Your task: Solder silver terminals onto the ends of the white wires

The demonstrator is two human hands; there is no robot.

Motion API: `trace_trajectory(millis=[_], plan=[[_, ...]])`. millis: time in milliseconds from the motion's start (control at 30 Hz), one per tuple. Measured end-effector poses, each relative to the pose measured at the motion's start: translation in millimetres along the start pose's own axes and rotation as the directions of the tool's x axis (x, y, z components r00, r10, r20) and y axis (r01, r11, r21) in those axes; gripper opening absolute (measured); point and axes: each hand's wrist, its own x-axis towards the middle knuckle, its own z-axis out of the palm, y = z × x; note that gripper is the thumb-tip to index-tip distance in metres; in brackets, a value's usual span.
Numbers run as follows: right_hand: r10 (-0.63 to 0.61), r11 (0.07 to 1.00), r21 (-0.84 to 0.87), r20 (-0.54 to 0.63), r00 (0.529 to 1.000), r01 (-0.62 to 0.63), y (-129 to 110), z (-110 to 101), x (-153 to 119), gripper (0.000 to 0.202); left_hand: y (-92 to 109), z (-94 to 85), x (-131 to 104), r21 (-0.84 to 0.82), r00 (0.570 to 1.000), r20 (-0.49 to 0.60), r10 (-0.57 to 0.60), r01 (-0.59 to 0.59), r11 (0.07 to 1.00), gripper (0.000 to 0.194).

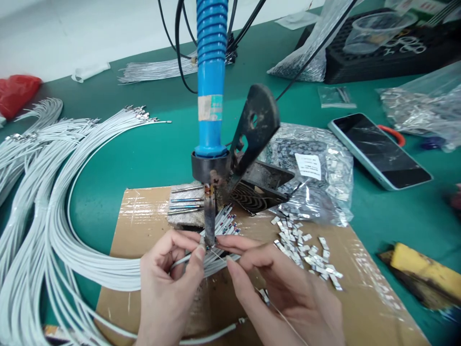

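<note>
The soldering iron (211,77) is running out of view at the top; the left hand (173,283) and right hand (295,288) are partly hiding what its tip (210,218) is meeting. Beyond the cardboard's (360,307) right edge, a yellow sponge (421,266) is getting cut off.

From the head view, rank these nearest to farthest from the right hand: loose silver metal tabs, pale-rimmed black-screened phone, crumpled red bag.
1. Loose silver metal tabs: just beyond the right hand.
2. Pale-rimmed black-screened phone: farther out, upper right.
3. Crumpled red bag: far left edge of view.

A phone (380,150) lies on the green table (111,158), a clear cup (356,39) behind it.
</note>
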Motion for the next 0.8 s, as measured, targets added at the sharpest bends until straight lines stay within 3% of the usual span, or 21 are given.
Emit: trace_trajectory(millis=[200, 333, 467, 633, 800], plan=[[0.001, 1.000, 0.000, -0.026, 1.000, -0.001, -3.8, 2.6, -1.2, 0.020, 6.2, 6.5, -2.8, -0.026, 0.997, -0.069, -0.019, 0.018, 1.000, 0.015], [0.001, 1.000, 0.015, -0.012, 1.000, -0.001, -2.2, 1.8, 0.0, 0.020, 8.9, 8.8, -3.0, -0.038, 0.999, -0.027, -0.031, 0.030, 0.999, 0.016], [-0.006, 1.000, 0.022, 0.012, 1.000, 0.006, 1.3, 0.1, 0.3, 0.018, 8.2, 8.7, -2.7, -0.061, 0.997, -0.074, -0.032, 0.027, 0.998, 0.016], [-0.012, 1.000, 0.014, -0.001, 1.000, 0.012, 1.7, -0.9, -0.9, 0.017, 5.7, 1.7, -0.5, 0.026, 0.999, 0.044, 0.007, -0.009, 1.000, 0.014], [-0.037, 0.999, -0.002, 0.000, 0.999, 0.037, 0.9, -1.6, 0.1, 0.017, 2.4, -0.8, 0.1, 0.042, 0.999, 0.053, 0.005, -0.007, 0.999, 0.014]])
